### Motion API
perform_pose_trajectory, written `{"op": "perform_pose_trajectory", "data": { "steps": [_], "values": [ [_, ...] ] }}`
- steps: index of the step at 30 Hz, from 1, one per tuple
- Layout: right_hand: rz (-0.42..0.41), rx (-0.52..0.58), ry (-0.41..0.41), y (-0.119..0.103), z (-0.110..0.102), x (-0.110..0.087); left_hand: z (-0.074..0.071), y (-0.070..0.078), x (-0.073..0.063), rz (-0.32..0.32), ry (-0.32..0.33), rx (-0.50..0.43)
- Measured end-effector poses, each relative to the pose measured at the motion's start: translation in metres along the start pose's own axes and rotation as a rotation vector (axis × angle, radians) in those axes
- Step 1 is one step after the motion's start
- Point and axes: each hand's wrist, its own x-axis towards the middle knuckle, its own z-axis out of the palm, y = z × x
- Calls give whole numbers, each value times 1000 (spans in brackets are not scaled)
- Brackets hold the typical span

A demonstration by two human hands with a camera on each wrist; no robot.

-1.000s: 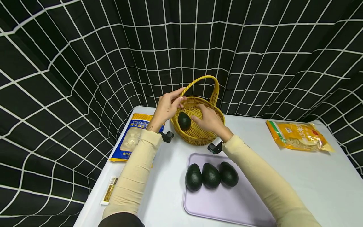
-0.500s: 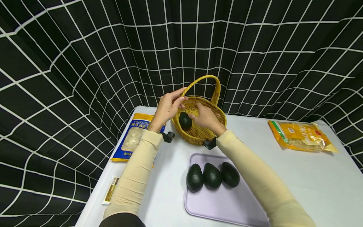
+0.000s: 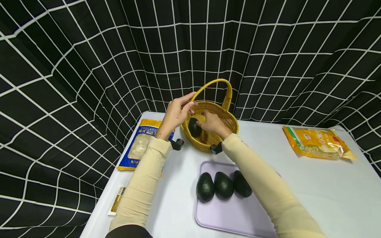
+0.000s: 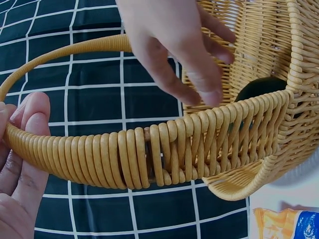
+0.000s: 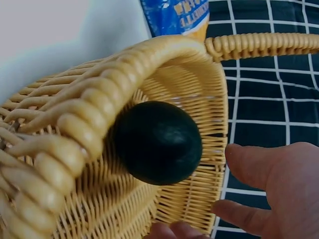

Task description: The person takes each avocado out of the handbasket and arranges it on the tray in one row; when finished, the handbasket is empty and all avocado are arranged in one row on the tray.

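Observation:
A yellow wicker basket (image 3: 205,148) stands toward the back of the table, and my left hand (image 3: 178,111) holds its arched handle (image 4: 87,157) between thumb and fingers. One dark green avocado (image 3: 194,128) lies inside, at the basket's left side. My right hand (image 3: 215,123) is over the basket with fingers parted and relaxed, its thumb overlapping the avocado's edge in the head view. In the right wrist view a gap shows between the avocado (image 5: 158,143) and the fingertips (image 5: 234,152). Three more avocados (image 3: 224,185) lie in a row on a lilac tray (image 3: 229,218) nearer to me.
A blue and yellow pasta bag (image 3: 140,145) lies left of the basket, partly behind my left forearm. A small gold and white packet (image 3: 116,200) is at the left edge. An orange food bag (image 3: 318,142) lies far right. Black gridded curtains (image 3: 253,49) surround the table.
My right hand has moved left within the basket's opening, closer to the avocado there. The left hand stays on the handle, and its grip looks the same.

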Motion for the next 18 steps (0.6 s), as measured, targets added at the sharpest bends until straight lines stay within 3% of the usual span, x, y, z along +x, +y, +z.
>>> {"op": "perform_pose_trajectory", "data": {
  "steps": [18],
  "values": [
    [45,-3,-62,-4,8,20,0,-2,-1,2,-1,-2]
  ]
}}
